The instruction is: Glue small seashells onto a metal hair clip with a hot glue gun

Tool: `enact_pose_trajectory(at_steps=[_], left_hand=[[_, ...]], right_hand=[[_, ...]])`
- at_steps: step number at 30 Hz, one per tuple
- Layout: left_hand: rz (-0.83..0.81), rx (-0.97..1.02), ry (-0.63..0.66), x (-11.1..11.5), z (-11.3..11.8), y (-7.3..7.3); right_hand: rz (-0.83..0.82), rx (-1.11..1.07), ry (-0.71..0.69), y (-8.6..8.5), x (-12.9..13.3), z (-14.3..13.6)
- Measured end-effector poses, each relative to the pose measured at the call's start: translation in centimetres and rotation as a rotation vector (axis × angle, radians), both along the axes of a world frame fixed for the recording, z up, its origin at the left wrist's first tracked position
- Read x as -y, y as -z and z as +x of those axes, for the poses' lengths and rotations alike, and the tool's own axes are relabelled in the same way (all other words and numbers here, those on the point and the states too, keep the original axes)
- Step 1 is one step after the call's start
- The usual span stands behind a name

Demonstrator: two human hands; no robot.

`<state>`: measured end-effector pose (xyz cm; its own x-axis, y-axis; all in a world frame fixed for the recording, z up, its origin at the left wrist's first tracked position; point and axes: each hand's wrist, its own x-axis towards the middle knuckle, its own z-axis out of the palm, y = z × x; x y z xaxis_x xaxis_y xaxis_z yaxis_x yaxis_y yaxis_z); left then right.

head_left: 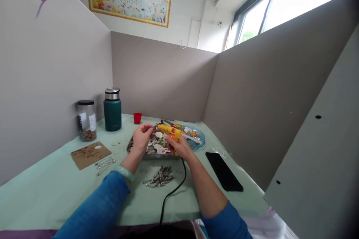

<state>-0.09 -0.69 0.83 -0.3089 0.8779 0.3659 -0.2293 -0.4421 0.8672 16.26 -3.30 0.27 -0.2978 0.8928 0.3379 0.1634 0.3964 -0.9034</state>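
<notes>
My right hand (pixel 178 145) is wrapped round a yellow glue gun (pixel 168 130) with a white glue stick (pixel 191 137) at its back and a small red light. The gun's nozzle points left toward my left hand (pixel 142 137), whose fingers are pinched on something too small to make out. Both hands are over a metal tray (pixel 157 155) of shells and small pieces (pixel 159 145). A black cord (pixel 174 191) runs from the gun to the table's front edge. Metal clips (pixel 160 177) lie in a pile in front of the tray.
Behind the tray's right side is a blue glass plate (pixel 202 140) with shells. A black phone (pixel 224 171) lies at right. At left are a jar (pixel 87 121), a green bottle (pixel 112 110), brown card (pixel 91 155) and large pins (pixel 104 164). A red cup (pixel 137 118) stands behind; partitions surround the table.
</notes>
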Motion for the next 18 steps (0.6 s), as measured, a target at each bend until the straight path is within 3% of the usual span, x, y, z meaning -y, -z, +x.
enact_pose_trajectory(at_steps=[18], left_hand=[[0.007, -0.031, -0.01, 0.09, 0.02, -0.04]], right_hand=[[0.013, 0.009, -0.005, 0.06, -0.08, 0.1]])
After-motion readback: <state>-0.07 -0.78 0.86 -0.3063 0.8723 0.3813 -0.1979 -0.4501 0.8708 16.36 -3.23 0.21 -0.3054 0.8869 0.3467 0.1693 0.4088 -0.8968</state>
